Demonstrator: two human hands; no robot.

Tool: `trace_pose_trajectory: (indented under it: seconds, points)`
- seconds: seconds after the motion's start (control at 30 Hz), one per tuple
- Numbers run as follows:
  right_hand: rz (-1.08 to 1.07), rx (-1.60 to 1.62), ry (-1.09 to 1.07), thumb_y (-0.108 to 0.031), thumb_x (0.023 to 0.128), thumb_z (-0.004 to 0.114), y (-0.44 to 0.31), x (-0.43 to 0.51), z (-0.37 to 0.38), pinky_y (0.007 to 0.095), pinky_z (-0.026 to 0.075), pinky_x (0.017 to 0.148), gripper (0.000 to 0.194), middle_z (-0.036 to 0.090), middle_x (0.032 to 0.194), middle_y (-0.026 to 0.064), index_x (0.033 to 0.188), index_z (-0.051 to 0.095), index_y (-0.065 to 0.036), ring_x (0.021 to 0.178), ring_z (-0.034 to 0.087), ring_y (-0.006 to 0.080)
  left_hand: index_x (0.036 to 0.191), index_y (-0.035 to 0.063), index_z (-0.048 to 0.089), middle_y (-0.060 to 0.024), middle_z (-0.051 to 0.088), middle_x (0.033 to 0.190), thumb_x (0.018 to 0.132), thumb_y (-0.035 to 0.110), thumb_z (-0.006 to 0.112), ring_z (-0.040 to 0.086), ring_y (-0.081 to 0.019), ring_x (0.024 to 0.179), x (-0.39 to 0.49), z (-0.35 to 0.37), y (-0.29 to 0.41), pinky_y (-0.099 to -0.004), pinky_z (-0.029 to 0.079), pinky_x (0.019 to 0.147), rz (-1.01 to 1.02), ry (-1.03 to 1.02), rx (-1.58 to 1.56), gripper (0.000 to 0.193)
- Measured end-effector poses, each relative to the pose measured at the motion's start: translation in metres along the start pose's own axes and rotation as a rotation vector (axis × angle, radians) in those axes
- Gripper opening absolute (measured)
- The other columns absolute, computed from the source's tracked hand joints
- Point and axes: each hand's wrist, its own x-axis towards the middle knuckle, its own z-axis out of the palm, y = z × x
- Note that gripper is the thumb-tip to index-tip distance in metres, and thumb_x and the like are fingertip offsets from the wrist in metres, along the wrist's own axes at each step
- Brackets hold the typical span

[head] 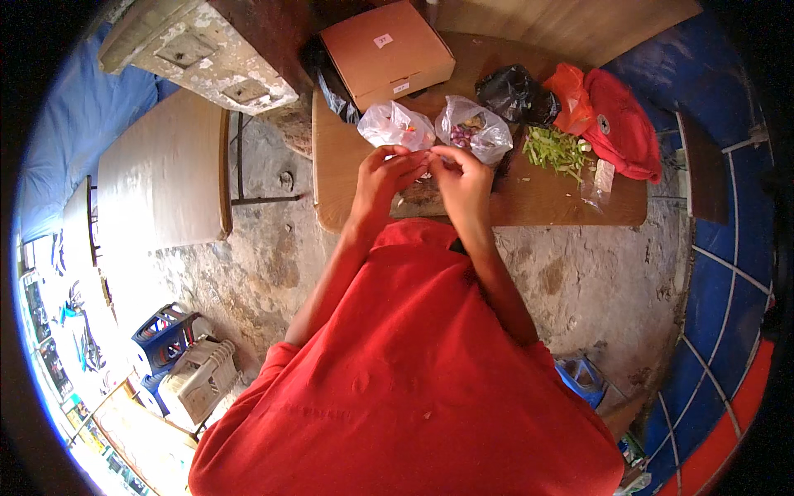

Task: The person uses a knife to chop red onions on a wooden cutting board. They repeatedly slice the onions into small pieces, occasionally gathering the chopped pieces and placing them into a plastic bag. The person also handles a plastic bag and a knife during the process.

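Note:
My left hand [386,177] and my right hand [460,180] meet fingertip to fingertip above the near edge of a wooden table [558,204]. Something small may be pinched between them, but it is too small to tell. Just beyond my left hand lies a white plastic bag [388,124] with something orange-red inside. Past my right hand, a clear plastic bag [490,141] stands open, holding small purplish onions or shallots [462,134]. To the right is a pile of chopped green vegetable pieces [552,149]. A few pale scraps lie below my hands.
A closed cardboard box [388,56] stands at the table's back left. Black [515,93] and orange-red [569,99] plastic bags and a red cap [626,133] lie along the back right. Another table [164,173] stands left; plastic chairs [198,378] are lower left.

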Motion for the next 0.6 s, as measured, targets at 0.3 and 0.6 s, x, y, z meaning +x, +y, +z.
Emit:
trace_pose_trajectory:
  seconds: [0.3,0.6]
  points:
    - [0.672,0.844,-0.110,-0.009,0.089,0.062,0.098,-0.011,-0.025,0.0295,0.056,0.076,0.020,0.069,0.098,0.0123,0.105,0.063,0.004,0.082,0.066,0.0163,0.111,-0.0035,0.054,-0.0179,0.065,0.110,0.093,0.015,0.052,0.064,-0.0252,0.104,0.025,-0.060,-0.011,-0.0328,0.051,0.094,-0.014,-0.130,0.019,0.026]
    - [0.927,0.690,-0.146,-0.004,0.086,0.057,0.213,-0.013,0.001,0.0313,0.058,0.074,0.019,0.067,0.090,0.0102,0.102,0.065,0.003,0.078,0.067,0.0188,0.103,0.0007,0.063,-0.0075,0.068,0.082,0.079,0.020,0.067,0.064,-0.0216,0.074,0.088,-0.169,-0.164,-0.0334,0.052,0.068,-0.268,0.321,0.820,0.032]
